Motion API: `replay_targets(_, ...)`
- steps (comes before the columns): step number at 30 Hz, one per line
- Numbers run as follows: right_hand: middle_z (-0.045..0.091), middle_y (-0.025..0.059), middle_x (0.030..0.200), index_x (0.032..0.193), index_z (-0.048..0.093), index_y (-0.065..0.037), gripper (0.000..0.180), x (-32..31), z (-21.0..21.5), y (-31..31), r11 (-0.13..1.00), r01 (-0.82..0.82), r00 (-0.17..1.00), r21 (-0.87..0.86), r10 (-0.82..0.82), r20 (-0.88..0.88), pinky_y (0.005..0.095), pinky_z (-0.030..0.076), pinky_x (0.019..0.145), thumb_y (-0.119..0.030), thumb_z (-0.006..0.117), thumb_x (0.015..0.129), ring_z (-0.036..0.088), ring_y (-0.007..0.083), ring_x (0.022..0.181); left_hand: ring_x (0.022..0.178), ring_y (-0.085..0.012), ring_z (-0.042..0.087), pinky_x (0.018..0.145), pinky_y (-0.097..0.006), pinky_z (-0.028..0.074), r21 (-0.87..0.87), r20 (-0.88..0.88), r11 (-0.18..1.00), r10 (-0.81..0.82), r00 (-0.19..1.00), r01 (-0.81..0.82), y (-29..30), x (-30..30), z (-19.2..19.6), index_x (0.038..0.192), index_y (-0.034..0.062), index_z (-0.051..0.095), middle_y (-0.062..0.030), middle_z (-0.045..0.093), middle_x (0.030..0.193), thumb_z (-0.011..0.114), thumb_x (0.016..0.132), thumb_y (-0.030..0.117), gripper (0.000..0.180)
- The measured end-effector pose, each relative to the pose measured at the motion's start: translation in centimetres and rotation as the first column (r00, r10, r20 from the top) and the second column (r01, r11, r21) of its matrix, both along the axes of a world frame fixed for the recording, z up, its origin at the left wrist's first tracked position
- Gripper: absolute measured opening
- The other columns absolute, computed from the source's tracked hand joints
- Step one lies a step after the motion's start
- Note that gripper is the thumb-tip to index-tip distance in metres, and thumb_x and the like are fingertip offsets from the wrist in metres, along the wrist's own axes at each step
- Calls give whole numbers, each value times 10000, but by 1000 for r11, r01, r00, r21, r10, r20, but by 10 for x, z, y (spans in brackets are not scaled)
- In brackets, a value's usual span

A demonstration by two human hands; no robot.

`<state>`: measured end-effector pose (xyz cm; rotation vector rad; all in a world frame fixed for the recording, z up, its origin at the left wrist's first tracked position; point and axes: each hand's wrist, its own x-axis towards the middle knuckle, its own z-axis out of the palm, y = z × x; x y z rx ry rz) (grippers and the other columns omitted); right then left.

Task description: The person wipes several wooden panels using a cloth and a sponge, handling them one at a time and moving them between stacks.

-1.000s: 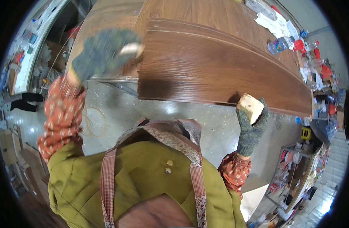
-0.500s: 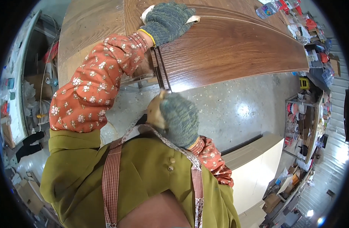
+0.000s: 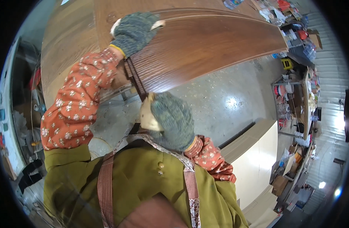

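My left hand [image 3: 134, 33], in a grey-green knit glove, rests closed on top of a brown wood-grain board [image 3: 212, 41], near its left end. Pale material shows on both sides of it; whether that is cloth or the glove's lining cannot be told. A dark grooved strip [image 3: 135, 76] runs along this end of the board toward me. At its near tip, close to my chest, my right hand [image 3: 173, 122] is closed in a matching glove. A pale, stained patch shows at its thumb side, and its grasp is hidden. Both sleeves are red with white flowers.
The board lies on a brown worktable [image 3: 70, 41] and overhangs a grey floor [image 3: 220, 100]. To my right stands a stack of pale panels [image 3: 254, 148]. Cluttered shelves [image 3: 296, 98] line the right side. A plastic bottle [image 3: 232, 3] lies at the far edge.
The view has swung, so table, board and hands sit further left in the picture. My left hand stays on the board; my right hand remains at the strip's near tip.
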<state>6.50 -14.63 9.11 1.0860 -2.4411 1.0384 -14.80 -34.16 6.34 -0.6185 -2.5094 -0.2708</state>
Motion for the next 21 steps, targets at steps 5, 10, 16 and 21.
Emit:
replay_targets(5, 509, 132, 1297, 1310, 475, -81, 649, -36, -8, 37, 969, 155, 977, 195, -122, -173, 434, 378, 1000, -259, 704, 730, 494, 296, 1185, 1086, -261, 555, 919, -400, 438, -173, -30, 984, -37, 999, 31, -4, -1, 2, 1157, 202, 596, -50, 597, 1191, 544, 871, 245, 294)
replay_targets(10, 563, 180, 1159, 1278, 479, -45, 686, -124, -17, 168, 734, 672, 740, 93, -668, -78, 429, 435, 904, -305, 764, 711, 551, 336, 1023, 1075, -275, 555, 908, -403, 438, -178, -14, 983, -49, 999, 46, -6, 9, 16, 1137, 176, 609, -62, 599, 1186, 562, 868, 226, 278)
replay_targets(16, 600, 158, 1073, 1148, 542, -35, 518, -134, 4, 171, 917, 397, 917, -34, -398, -32, 421, 457, 896, -213, 757, 710, 581, 319, 1006, 1085, -322, 538, 944, -416, 407, -164, 104, 985, -39, 994, 55, -20, 7, 13, 1139, 106, 603, -112, 590, 1191, 577, 868, 189, 285)
replay_targets(21, 589, 146, 1101, 1177, 547, -76, 606, -118, -7, 123, 987, 94, 982, -128, -113, -149, 427, 431, 920, -173, 757, 617, 555, 326, 1038, 1071, -315, 555, 934, -421, 422, -173, 56, 981, -75, 996, 83, -16, 13, 26, 1094, 121, 625, -105, 604, 1168, 558, 874, 177, 237)
